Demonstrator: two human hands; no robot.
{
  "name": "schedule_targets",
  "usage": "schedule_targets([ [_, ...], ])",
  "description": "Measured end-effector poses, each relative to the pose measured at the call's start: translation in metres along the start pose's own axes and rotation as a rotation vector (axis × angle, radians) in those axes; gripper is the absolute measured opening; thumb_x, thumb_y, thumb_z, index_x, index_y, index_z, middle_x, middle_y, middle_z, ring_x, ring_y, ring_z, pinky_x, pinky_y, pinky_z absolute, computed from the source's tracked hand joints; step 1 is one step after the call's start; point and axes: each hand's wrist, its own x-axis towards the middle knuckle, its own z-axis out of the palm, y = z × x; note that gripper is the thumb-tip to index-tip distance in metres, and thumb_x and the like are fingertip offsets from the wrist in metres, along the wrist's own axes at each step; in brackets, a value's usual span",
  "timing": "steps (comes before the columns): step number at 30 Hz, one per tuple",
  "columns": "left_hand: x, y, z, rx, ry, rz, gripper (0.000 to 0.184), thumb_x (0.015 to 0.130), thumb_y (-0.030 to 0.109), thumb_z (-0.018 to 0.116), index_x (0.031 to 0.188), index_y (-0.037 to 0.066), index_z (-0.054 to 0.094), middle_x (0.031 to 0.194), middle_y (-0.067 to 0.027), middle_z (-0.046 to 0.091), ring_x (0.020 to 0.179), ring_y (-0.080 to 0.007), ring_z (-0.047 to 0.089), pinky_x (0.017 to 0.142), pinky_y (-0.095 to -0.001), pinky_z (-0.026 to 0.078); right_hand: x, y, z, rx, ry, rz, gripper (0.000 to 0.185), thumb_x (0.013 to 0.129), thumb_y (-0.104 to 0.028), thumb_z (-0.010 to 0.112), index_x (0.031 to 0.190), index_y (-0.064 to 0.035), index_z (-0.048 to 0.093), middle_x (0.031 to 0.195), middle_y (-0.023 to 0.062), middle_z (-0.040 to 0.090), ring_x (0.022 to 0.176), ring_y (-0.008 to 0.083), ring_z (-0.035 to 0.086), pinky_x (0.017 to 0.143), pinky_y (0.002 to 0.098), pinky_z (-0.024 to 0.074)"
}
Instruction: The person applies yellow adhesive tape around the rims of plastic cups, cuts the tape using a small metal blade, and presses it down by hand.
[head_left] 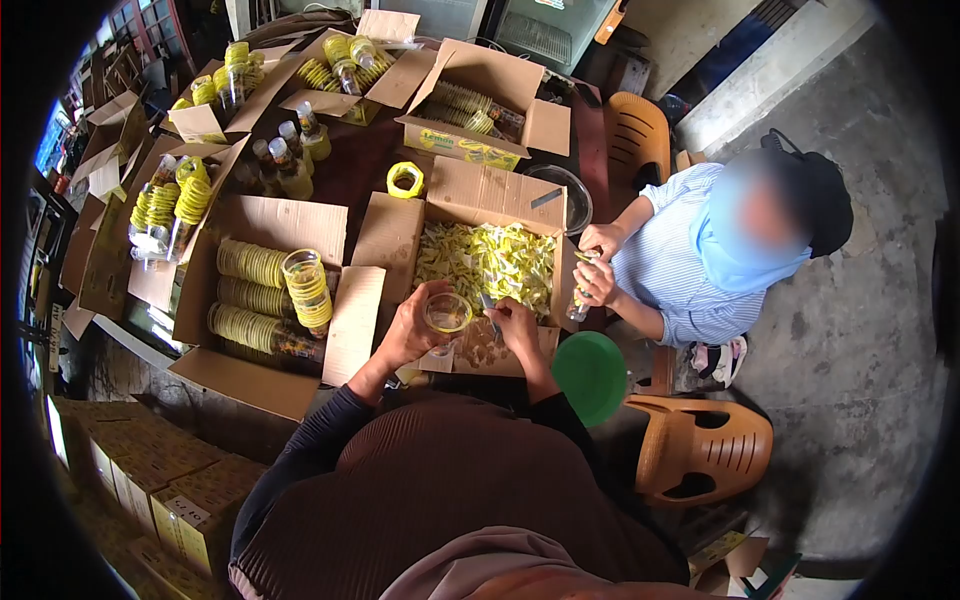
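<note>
Brown ribbed clothing [450, 470] fills the lower part of the head view, nearest the lens, with both forearms reaching out beyond it. The left hand [408, 325] is curled part-way shut around the side of a clear cup [446, 314] with a yellow rim. The right hand [517, 324] has its fingers bent in on a slim dark item [488, 302], too small to identify.

The cup lies between the hands, against the left one and to the left of the right. Its mouth faces up toward the camera and its long axis runs down away from it; any slight tilt I cannot tell. Just beyond both hands, small yellow pieces [500, 260] fill an open carton [490, 182], the right hand being nearer to them. Beside the right forearm is a green basin [590, 380]; left of the left hand, stacked cups [255, 265] lie in another box [285, 218].
</note>
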Motion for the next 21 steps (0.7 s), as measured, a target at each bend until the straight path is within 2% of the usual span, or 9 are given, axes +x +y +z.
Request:
schedule_targets([
  [2,0.001,0.003,0.003,0.084,0.066,0.11,0.084,0.062,0.009,0.086,0.133,-0.001,0.042,0.119,-0.0154,0.059,0.11,-0.0275,0.06,0.095,-0.0361,0.048,-0.007,-0.006,-0.002,0.042,0.044,-0.044,0.021,0.081,-0.017,0.074,0.09,-0.0004,0.066,0.067,0.0104,0.062,0.063,0.0174,0.059,0.06,0.0309,0.0454],
  [4,0.001,0.012,0.005,0.064,0.075,0.101,0.084,0.062,0.007,0.085,0.133,-0.001,0.043,0.119,-0.016,0.058,0.11,-0.0286,0.06,0.094,-0.0364,0.048,-0.013,-0.017,-0.008,0.084,0.092,-0.086,0.017,0.083,-0.014,0.072,0.089,-0.0002,0.065,0.067,0.0105,0.062,0.063,0.0161,0.059,0.06,0.0309,0.0456],
  [6,0.002,0.013,0.007,0.045,0.084,0.09,0.083,0.061,0.006,0.084,0.133,0.0,0.043,0.12,-0.0166,0.058,0.11,-0.0298,0.06,0.093,-0.0366,0.048,-0.02,-0.031,-0.016,0.117,0.104,-0.164,0.014,0.083,-0.012,0.07,0.089,-0.0003,0.065,0.079,0.0149,0.064,0.068,0.0305,0.062,0.063,0.0377,0.0471],
  [9,0.003,0.011,0.008,0.144,0.067,0.093,0.086,0.059,0.005,0.082,0.135,0.001,0.041,0.12,-0.0167,0.057,0.109,-0.0328,0.059,0.095,-0.0382,0.047,-0.036,-0.058,-0.029,0.062,0.149,-0.248,0.011,0.083,-0.006,0.067,0.092,-0.0004,0.065,0.085,0.0139,0.063,0.076,0.0311,0.062,0.068,0.0384,0.0481],
  [15,0.005,0.011,0.01,0.27,0.03,0.103,0.087,0.057,0.004,0.08,0.135,0.002,0.042,0.119,-0.0166,0.057,0.111,-0.0354,0.054,0.097,-0.0406,0.044,-0.045,-0.081,-0.041,-0.077,0.196,-0.415,0.013,0.081,-0.003,0.066,0.094,-0.004,0.066,0.09,0.0104,0.061,0.088,0.0294,0.059,0.076,0.0387,0.0479],
  [21,0.005,0.014,0.012,0.41,-0.005,0.177,0.085,0.055,0.005,0.08,0.132,0.002,0.044,0.115,-0.0158,0.057,0.105,-0.036,0.054,0.094,-0.0426,0.043,-0.047,-0.091,-0.042,-0.187,0.042,-0.487,0.011,0.081,-0.003,0.065,0.092,-0.0046,0.066,0.088,0.0093,0.059,0.085,0.0305,0.058,0.076,0.0396,0.047],
])
